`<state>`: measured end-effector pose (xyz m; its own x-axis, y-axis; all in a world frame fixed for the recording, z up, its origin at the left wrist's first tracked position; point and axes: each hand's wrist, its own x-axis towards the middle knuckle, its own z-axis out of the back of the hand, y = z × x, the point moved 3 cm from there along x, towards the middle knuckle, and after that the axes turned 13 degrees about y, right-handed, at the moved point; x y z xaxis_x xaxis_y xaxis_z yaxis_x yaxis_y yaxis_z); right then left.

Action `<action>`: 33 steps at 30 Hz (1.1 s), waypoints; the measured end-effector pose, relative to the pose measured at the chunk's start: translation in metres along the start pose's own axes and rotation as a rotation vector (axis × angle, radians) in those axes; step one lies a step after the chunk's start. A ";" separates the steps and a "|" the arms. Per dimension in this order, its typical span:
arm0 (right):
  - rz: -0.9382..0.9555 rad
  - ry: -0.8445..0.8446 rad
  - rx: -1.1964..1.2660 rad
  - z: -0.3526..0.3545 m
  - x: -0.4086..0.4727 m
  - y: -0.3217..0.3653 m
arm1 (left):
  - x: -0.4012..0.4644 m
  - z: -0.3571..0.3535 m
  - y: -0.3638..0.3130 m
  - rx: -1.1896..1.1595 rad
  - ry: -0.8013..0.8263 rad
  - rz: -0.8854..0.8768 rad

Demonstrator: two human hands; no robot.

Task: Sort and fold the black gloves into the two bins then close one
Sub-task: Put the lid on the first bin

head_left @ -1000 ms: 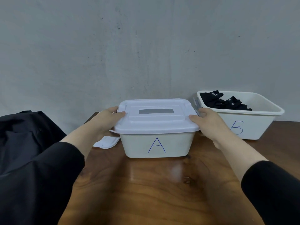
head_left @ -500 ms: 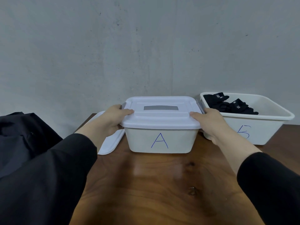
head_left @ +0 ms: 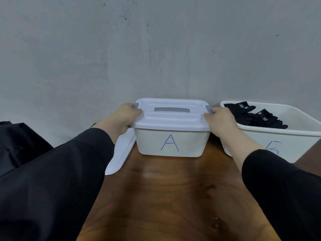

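Hands, left hand [head_left: 124, 117] and right hand [head_left: 219, 119], curl fingers round lid [head_left: 171, 117] of bin A [head_left: 172, 143]; stiff, light plastic likely snaps shut at its end clips.

White bin A [head_left: 172, 145] lidded [head_left: 171, 117] on wooden table [head_left: 170, 197], left hand [head_left: 124, 119] at its 9 o'clock gripping a grey latch [head_left: 135, 105], right hand [head_left: 219, 120] at 3 o'clock on the other latch [head_left: 208, 108], open bin B [head_left: 284, 141] with black gloves [head_left: 255, 114] at 3 o'clock, spare lid [head_left: 119, 153] at 9 o'clock

Wooden table [head_left: 173, 197] against a grey wall [head_left: 156, 49]; dark cloth [head_left: 20, 145] heaped at far left.
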<state>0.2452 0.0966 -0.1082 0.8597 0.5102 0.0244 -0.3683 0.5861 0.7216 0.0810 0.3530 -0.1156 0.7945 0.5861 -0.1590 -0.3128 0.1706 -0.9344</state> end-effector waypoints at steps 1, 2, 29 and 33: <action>0.013 -0.010 0.003 -0.001 -0.001 0.000 | 0.002 0.000 0.001 0.018 -0.022 -0.013; 0.017 -0.019 0.011 -0.003 -0.004 0.000 | 0.002 -0.001 0.001 0.051 -0.050 -0.016; 0.518 0.452 -0.381 -0.184 -0.201 0.005 | -0.175 0.006 0.149 1.042 -0.344 -0.163; 0.515 0.453 -0.311 -0.179 -0.210 0.007 | -0.205 -0.002 0.130 1.023 -0.292 -0.362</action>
<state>-0.0012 0.1064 -0.2326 0.3463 0.9377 -0.0294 -0.8254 0.3194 0.4655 -0.1216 0.2530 -0.2056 0.8147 0.5105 0.2752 -0.4752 0.8596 -0.1880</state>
